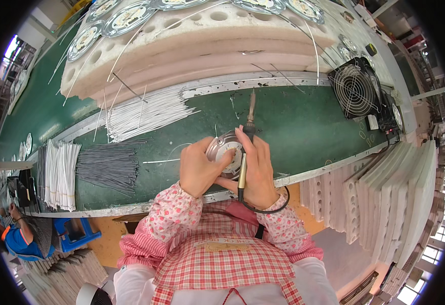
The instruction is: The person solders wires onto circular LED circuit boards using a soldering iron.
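Note:
Over the front of the green bench, my left hand [196, 169] grips a round metal disc [215, 149] with a pale centre, its thumb lying across the face. My right hand [260, 170] is closed around a soldering iron [250, 128], whose tip points away from me, beyond the disc. The iron's black cord loops past my right wrist. Fingers of the right hand also reach the disc's right edge, and the two hands cover much of it. Just left of my left hand, a thin white wire [161, 161] lies on the bench.
Loose white wires [148, 113], dark wires [109, 165] and a banded white bundle [61, 175] lie to the left. A thick foam board [207, 48] carrying discs stands behind. At right are a black fan [353, 90] and stacked foam boards [385, 190]. A person [26, 236] sits far left.

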`<state>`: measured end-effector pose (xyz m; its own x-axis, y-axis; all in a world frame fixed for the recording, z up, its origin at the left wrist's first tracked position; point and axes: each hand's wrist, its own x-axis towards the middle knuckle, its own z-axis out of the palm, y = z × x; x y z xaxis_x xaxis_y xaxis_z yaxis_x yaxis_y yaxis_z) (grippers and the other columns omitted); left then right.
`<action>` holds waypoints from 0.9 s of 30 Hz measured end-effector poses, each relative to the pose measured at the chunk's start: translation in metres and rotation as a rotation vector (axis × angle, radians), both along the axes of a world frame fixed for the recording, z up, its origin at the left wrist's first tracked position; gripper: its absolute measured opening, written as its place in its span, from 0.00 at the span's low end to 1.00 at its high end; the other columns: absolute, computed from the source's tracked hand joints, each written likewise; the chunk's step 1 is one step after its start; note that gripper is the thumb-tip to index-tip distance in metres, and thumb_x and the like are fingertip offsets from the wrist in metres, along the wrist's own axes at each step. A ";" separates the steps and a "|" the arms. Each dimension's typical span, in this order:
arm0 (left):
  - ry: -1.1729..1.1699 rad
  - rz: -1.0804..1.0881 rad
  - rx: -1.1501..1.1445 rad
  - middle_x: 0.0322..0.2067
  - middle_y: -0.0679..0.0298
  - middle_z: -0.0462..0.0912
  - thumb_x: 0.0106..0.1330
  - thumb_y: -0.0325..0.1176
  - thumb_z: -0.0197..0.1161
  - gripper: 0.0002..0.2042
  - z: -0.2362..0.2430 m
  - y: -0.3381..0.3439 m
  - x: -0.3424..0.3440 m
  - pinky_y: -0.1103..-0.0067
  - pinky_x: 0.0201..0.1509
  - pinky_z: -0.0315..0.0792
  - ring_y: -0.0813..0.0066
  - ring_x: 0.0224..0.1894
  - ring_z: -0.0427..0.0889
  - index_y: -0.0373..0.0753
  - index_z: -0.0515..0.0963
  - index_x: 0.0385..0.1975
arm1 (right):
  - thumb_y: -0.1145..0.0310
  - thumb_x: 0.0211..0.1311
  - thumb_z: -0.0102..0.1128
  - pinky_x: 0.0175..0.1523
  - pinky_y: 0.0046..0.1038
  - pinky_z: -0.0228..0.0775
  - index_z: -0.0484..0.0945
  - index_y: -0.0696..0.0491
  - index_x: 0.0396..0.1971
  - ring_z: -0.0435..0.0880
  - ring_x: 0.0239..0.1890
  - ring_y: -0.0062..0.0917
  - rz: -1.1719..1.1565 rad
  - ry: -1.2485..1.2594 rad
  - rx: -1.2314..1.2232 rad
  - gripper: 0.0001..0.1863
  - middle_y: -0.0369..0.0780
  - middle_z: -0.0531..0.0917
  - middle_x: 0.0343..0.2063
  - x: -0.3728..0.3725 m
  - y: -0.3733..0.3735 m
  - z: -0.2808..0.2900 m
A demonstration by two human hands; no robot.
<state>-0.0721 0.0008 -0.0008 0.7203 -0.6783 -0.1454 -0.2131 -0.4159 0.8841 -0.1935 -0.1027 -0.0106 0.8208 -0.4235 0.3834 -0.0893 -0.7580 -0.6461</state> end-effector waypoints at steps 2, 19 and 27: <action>-0.161 -0.010 0.000 0.25 0.57 0.84 0.54 0.41 0.75 0.17 -0.006 -0.002 0.000 0.72 0.32 0.73 0.64 0.24 0.82 0.33 0.82 0.33 | 0.59 0.36 0.83 0.59 0.41 0.66 0.60 0.57 0.68 0.73 0.54 0.43 -0.011 -0.009 -0.062 0.57 0.47 0.75 0.51 -0.004 0.002 -0.001; -0.407 -0.561 -0.189 0.36 0.66 0.79 0.59 0.28 0.66 0.04 -0.014 0.021 0.038 0.70 0.45 0.61 0.67 0.39 0.75 0.37 0.85 0.24 | 0.79 0.55 0.60 0.22 0.28 0.62 0.84 0.58 0.39 0.73 0.15 0.26 0.107 -0.114 0.215 0.12 0.40 0.76 0.15 -0.053 -0.025 0.014; -0.471 -0.581 -0.196 0.36 0.65 0.77 0.56 0.29 0.68 0.03 -0.018 0.021 0.037 0.69 0.45 0.61 0.66 0.41 0.74 0.37 0.84 0.24 | 0.79 0.56 0.59 0.21 0.29 0.63 0.84 0.59 0.38 0.73 0.14 0.27 0.175 -0.070 0.220 0.11 0.39 0.75 0.14 -0.051 -0.026 0.015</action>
<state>-0.0353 0.0218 -0.0184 0.1969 -0.9480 0.2500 -0.7209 0.0328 0.6922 -0.2447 -0.1290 0.0045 0.8633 -0.3572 0.3564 0.0811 -0.5990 -0.7966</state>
